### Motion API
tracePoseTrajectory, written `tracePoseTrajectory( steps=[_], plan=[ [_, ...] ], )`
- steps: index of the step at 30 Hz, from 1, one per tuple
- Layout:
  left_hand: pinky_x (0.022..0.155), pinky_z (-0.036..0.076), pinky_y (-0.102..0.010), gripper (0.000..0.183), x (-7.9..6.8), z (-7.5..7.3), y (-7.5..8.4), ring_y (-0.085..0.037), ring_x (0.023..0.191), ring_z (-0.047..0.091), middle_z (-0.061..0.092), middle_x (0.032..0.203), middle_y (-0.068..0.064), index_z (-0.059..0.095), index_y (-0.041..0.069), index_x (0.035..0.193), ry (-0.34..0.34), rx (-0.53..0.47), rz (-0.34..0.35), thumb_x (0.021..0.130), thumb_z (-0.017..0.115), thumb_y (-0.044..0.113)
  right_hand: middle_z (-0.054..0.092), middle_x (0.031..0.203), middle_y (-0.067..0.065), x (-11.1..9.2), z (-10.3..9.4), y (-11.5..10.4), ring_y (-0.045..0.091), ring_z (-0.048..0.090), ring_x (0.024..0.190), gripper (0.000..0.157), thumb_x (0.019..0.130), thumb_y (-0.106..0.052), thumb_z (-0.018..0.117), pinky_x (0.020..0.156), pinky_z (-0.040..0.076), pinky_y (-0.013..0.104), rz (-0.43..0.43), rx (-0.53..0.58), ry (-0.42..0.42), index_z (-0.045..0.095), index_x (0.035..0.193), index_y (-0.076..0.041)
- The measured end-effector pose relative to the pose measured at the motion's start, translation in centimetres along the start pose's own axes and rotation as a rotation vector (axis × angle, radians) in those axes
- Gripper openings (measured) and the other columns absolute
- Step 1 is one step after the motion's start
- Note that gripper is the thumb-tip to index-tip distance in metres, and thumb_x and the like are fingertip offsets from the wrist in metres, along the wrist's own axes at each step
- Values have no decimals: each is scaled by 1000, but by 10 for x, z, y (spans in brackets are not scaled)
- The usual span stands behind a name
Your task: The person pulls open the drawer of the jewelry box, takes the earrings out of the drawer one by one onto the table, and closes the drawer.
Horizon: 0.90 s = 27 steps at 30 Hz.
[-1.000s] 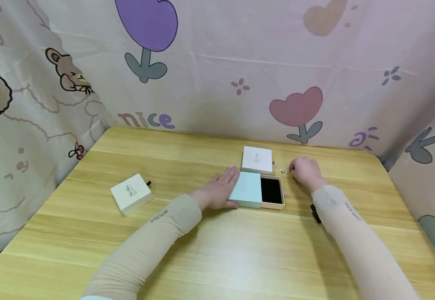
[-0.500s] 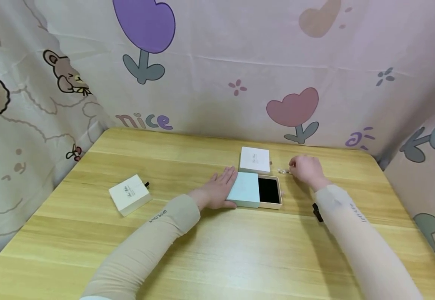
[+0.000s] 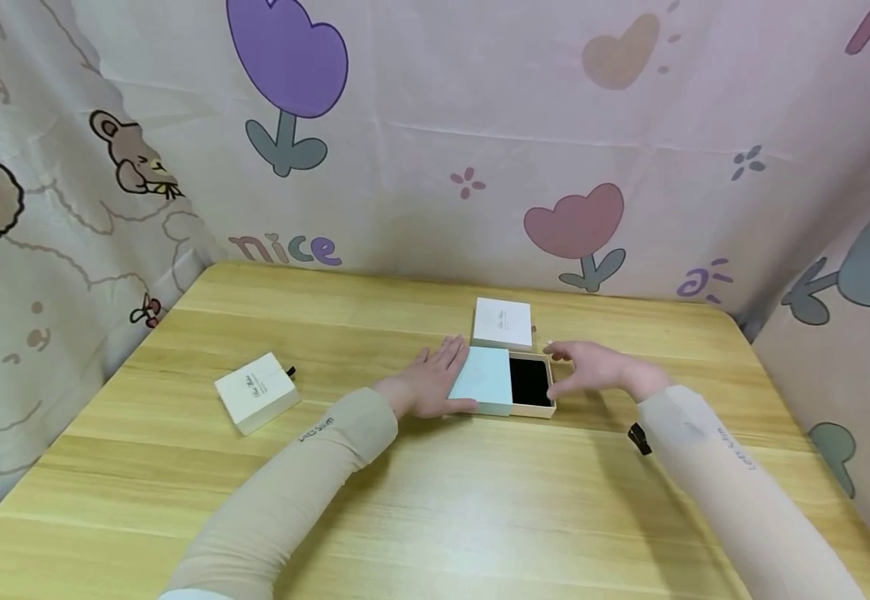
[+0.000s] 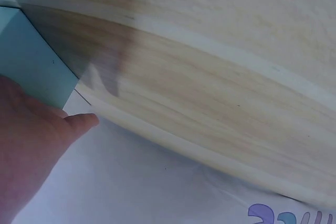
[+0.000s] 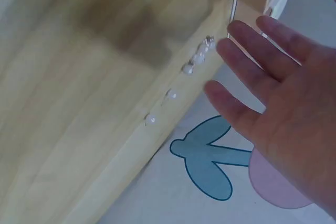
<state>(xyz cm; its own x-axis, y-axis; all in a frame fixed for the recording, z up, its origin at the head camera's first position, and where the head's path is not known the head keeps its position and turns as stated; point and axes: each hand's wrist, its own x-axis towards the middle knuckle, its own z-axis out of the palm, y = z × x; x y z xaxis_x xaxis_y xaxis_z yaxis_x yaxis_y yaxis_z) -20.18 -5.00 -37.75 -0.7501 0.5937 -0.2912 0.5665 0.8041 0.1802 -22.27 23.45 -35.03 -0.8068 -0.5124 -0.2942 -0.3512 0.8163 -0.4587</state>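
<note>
Left hand (image 3: pixel 429 385) flat, right hand (image 3: pixel 592 369) spread

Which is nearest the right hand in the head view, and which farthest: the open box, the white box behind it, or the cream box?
1. Open box: right beside the right hand.
2. White box: just behind, toward the wall.
3. Cream box: far across on the left.
</note>
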Motion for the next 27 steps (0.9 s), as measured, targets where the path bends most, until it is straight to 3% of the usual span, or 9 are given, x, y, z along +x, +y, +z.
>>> tracePoseTrajectory(
  steps=[10, 27],
  plan=[
    [117, 9, -49, 92, -1, -1, 2, -25, 146, -7, -9, 158, -12, -5, 5, 150, -6, 9, -8, 91, 33, 64, 40, 140, 29, -5, 11, 0, 45, 39, 128, 104, 70, -34, 79, 107, 29, 58, -7, -3, -51, 20, 145, 7],
    [117, 11, -49, 92, 2, 2, 0, -25, 146, -8, -9, 158, -13, -5, 5, 150, -1, 12, 2, 91, 34, 64, 47, 134, 30, -1, 15, -9, 43, 44, 125, 97, 72, -30, 78, 106, 33, 54, -53, -48, -7, 25, 141, 12]
  ],
)
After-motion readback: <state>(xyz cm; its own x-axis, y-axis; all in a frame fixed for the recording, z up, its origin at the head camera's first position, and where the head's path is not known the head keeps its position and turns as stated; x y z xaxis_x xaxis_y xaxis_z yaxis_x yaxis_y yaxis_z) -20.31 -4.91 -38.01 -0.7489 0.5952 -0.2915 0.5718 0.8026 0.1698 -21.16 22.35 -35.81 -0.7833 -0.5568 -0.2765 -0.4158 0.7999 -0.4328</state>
